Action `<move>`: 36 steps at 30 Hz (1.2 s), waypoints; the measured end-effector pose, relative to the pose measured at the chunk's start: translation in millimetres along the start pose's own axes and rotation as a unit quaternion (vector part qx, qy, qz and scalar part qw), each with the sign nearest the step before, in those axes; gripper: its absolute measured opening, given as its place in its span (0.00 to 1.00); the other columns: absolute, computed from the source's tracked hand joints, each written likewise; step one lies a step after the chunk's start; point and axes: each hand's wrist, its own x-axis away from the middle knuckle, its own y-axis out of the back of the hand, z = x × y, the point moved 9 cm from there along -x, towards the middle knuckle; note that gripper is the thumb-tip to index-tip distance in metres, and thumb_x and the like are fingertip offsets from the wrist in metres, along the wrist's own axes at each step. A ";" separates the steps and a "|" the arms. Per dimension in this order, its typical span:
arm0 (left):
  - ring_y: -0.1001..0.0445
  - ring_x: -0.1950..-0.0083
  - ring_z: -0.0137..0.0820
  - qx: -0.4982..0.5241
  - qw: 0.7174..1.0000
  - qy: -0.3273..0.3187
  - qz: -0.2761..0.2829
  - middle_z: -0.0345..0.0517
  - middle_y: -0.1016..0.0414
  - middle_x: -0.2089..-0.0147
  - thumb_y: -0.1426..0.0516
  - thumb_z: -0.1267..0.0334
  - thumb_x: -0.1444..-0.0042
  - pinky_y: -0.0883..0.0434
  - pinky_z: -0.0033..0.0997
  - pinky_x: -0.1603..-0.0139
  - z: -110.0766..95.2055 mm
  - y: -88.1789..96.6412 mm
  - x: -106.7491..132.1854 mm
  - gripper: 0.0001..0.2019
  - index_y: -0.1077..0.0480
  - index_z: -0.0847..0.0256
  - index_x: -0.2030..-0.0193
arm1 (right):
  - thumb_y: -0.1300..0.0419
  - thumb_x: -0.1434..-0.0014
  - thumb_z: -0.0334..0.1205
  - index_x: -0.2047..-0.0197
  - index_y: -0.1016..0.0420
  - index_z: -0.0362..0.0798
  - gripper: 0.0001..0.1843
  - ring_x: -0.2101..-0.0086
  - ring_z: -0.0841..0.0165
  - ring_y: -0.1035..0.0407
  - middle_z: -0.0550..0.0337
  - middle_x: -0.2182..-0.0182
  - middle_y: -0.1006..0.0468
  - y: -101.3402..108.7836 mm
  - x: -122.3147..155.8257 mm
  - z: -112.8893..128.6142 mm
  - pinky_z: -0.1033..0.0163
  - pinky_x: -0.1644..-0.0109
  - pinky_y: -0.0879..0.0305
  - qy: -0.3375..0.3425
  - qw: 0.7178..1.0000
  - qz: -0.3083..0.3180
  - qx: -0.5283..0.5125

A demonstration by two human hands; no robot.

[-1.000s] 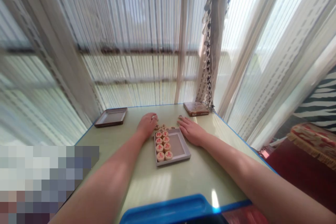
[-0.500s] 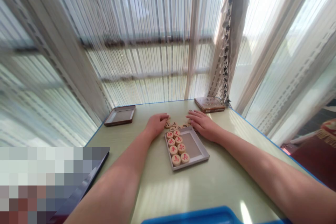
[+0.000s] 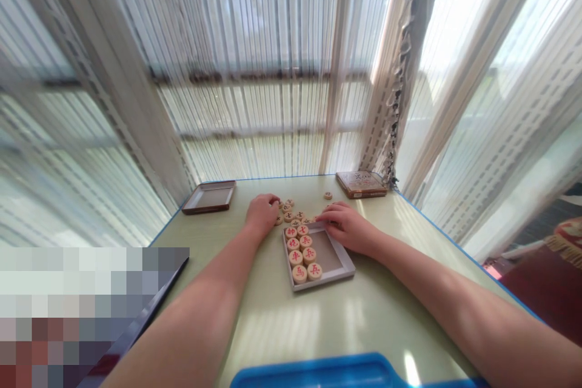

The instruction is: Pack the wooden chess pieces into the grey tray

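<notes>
Loose pieces (image 3: 291,213) fill the gap between left hand (image 3: 261,215) and right hand (image 3: 348,227). Grey tray (image 3: 334,254) sits just nearer. Tabletop (image 3: 218,236) left of left hand is bare. Curtain (image 3: 273,73) closes off the far side.

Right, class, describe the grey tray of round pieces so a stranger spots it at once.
On the pale green table, look between the left hand and the right hand. The grey tray lies there, nearer than the brown tray, and alone holds two columns of red-marked discs.
</notes>
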 end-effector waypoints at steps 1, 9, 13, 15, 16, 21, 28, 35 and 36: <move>0.29 0.59 0.34 0.000 1.000 -0.005 0.003 0.48 0.26 0.63 0.50 0.62 0.49 0.33 0.32 0.55 -1.7 -0.5 0.4 0.12 0.27 0.61 0.64 | 0.47 0.51 0.28 0.60 0.24 0.49 0.17 0.59 0.64 0.36 0.56 0.64 0.24 -0.3 0.1 0.3 0.57 0.53 0.39 0.001 1.000 0.001 0.001; 0.30 0.63 0.32 0.023 1.000 -0.005 0.017 0.46 0.28 0.65 0.49 0.58 0.49 0.33 0.30 0.61 -1.9 -2.0 2.2 0.15 0.30 0.61 0.58 | 0.47 0.50 0.27 0.64 0.23 0.50 0.16 0.62 0.65 0.37 0.58 0.68 0.24 -2.0 1.0 9.8 0.59 0.54 0.40 -0.001 1.000 0.012 -0.002; 0.31 0.63 0.31 0.020 0.999 -0.030 0.037 0.46 0.28 0.63 0.48 0.59 0.50 0.34 0.29 0.62 -8.3 -5.2 4.1 0.13 0.27 0.59 0.61 | 0.47 0.49 0.27 0.63 0.23 0.50 0.15 0.63 0.65 0.38 0.58 0.67 0.24 -1.9 2.3 16.5 0.59 0.53 0.41 0.015 1.000 0.020 -0.001; 0.31 0.63 0.31 0.020 0.998 -0.038 0.035 0.46 0.29 0.63 0.48 0.60 0.50 0.34 0.29 0.62 -11.1 -4.6 4.7 0.12 0.27 0.58 0.62 | 0.47 0.49 0.28 0.63 0.23 0.51 0.15 0.63 0.66 0.38 0.59 0.67 0.24 -1.2 3.1 18.6 0.59 0.53 0.41 0.022 1.000 0.022 0.002; 0.31 0.64 0.30 0.018 0.998 -0.040 0.036 0.45 0.29 0.64 0.48 0.61 0.51 0.34 0.28 0.62 -11.9 -4.8 4.9 0.12 0.26 0.58 0.63 | 0.47 0.49 0.28 0.63 0.23 0.51 0.14 0.63 0.66 0.38 0.58 0.67 0.24 -1.0 3.4 19.7 0.59 0.53 0.41 0.026 0.999 0.024 0.004; 0.31 0.65 0.30 0.022 0.997 -0.054 0.043 0.46 0.30 0.65 0.46 0.58 0.52 0.34 0.27 0.62 -15.2 -6.8 6.4 0.12 0.25 0.58 0.64 | 0.48 0.47 0.30 0.61 0.24 0.50 0.14 0.62 0.65 0.38 0.56 0.66 0.26 3.4 4.1 27.8 0.57 0.53 0.41 0.034 0.999 0.020 0.019; 0.31 0.64 0.31 -0.003 0.998 -0.034 0.050 0.47 0.28 0.65 0.46 0.51 0.52 0.35 0.28 0.61 -12.2 -5.4 5.8 0.16 0.25 0.60 0.65 | 0.46 0.48 0.30 0.65 0.23 0.51 0.12 0.62 0.65 0.41 0.56 0.67 0.27 4.4 8.0 48.5 0.56 0.55 0.41 0.070 0.997 0.034 0.030; 0.30 0.64 0.32 0.003 0.998 -0.032 0.057 0.48 0.28 0.64 0.46 0.53 0.52 0.35 0.28 0.61 -13.3 -6.0 6.3 0.16 0.25 0.61 0.64 | 0.46 0.47 0.34 0.64 0.23 0.53 0.12 0.62 0.63 0.43 0.55 0.65 0.29 -0.5 8.8 51.2 0.54 0.54 0.44 0.060 0.993 0.056 0.082; 0.30 0.63 0.32 0.002 0.998 -0.032 0.058 0.48 0.27 0.65 0.46 0.53 0.52 0.35 0.28 0.61 -13.7 -6.0 6.4 0.16 0.25 0.61 0.64 | 0.46 0.47 0.34 0.63 0.23 0.54 0.12 0.62 0.63 0.43 0.55 0.66 0.29 -0.9 8.5 51.7 0.54 0.54 0.44 0.060 0.992 0.058 0.089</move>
